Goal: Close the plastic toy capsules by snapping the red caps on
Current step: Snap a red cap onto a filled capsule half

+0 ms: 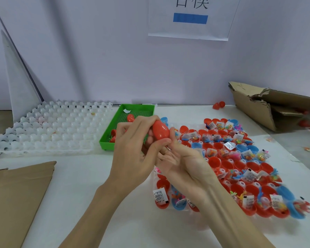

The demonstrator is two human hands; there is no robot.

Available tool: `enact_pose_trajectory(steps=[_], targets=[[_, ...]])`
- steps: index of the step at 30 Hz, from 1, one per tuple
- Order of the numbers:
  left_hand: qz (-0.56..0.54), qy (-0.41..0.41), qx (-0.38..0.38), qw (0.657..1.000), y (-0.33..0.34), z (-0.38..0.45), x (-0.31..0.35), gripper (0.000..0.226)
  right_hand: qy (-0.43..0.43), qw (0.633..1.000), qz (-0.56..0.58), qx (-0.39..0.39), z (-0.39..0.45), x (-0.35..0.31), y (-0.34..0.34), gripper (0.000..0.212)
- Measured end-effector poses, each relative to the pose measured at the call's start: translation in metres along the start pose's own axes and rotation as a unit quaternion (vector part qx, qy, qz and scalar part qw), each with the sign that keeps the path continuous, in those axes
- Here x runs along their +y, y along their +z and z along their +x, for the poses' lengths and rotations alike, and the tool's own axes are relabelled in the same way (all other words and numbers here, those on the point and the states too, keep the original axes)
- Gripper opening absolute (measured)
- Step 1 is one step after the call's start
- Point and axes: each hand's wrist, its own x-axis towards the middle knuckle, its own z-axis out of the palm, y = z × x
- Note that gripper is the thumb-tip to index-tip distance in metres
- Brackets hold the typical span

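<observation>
A red capsule (160, 130) sits mid-frame, gripped by the left hand (134, 149) and pinched by the right hand (179, 161). At 4 o'clock, open capsule halves (240, 165) hold packets with unreadable labels. At 12 o'clock a sign (191, 17) shows partial Chinese characters.

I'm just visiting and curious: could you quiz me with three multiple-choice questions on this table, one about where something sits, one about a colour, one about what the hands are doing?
1. Where is the empty white tray?
A. Left of the green tray
B. Right of the filled capsules
C. Under the cardboard

2. What colour is the capsule being held?
A. Blue
B. Red
C. Green

3. The hands are:
A. Flat on the table
B. Both gripping one capsule
C. Holding nothing

Answers:
1 A: the white tray lies left of the green tray.
2 B: the held capsule is red.
3 B: left hand and right hand both close round it.
</observation>
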Motion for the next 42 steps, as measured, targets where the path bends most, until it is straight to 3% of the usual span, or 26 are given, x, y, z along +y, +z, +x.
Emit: enact_pose_trajectory(steps=[3, 9, 15, 20, 25, 30, 32, 34, 35, 36, 38, 39, 40, 42], targets=[[0.015, -0.004, -0.021, 1.000, -0.001, 0.000, -0.005, 0.046, 0.007, 1.000, 0.019, 0.010, 0.002, 0.004, 0.001, 0.028], [-0.047, -0.050, -0.071, 0.995, 0.001, -0.002, -0.007, 0.033, 0.031, 0.999, 0.015, 0.025, 0.000, 0.000, 0.005, 0.041], [-0.095, -0.051, -0.091, 0.990, 0.002, -0.003, -0.008, 0.040, 0.037, 0.999, 0.005, -0.006, -0.003, -0.003, 0.006, 0.043], [-0.089, -0.049, -0.088, 0.991, -0.001, -0.002, -0.010, 0.069, -0.012, 0.996, -0.079, 0.044, -0.006, -0.016, 0.014, 0.045], [-0.130, -0.068, -0.039, 0.988, -0.005, 0.004, -0.010, 0.045, -0.066, 0.989, 0.077, 0.106, 0.005, -0.096, 0.017, 0.042], [-0.083, -0.060, -0.051, 0.993, -0.002, 0.004, -0.013, 0.043, -0.220, 0.954, 0.086, 0.184, 0.035, -0.212, 0.012, 0.042], [-0.067, -0.051, -0.074, 0.994, 0.000, 0.003, -0.013, 0.044, -0.242, 0.938, -0.020, 0.249, 0.045, -0.238, -0.003, 0.049], [-0.058, -0.052, -0.085, 0.993, 0.000, 0.003, -0.014, 0.048, -0.207, 0.885, -0.263, 0.324, 0.053, -0.237, -0.025, 0.048], [-0.053, -0.052, -0.084, 0.994, 0.000, 0.003, -0.015, 0.048, -0.179, 0.835, -0.390, 0.345, 0.055, -0.230, -0.035, 0.040], [-0.051, -0.050, -0.082, 0.994, 0.000, 0.003, -0.015, 0.046, -0.161, 0.771, -0.507, 0.350, 0.057, -0.222, -0.046, 0.029], [-0.058, -0.044, -0.070, 0.995, 0.000, 0.002, -0.014, 0.042, -0.146, 0.606, -0.723, 0.298, 0.059, -0.206, -0.062, 0.017], [-0.061, -0.042, -0.065, 0.995, -0.001, 0.003, -0.013, 0.041, -0.133, 0.526, -0.800, 0.255, 0.060, -0.199, -0.067, 0.018], [-0.061, -0.041, -0.064, 0.995, -0.001, 0.003, -0.013, 0.042, -0.119, 0.471, -0.846, 0.221, 0.063, -0.194, -0.071, 0.020], [-0.054, -0.046, -0.066, 0.995, -0.002, 0.004, -0.014, 0.043, -0.080, 0.428, -0.880, 0.191, 0.068, -0.189, -0.076, 0.024]])
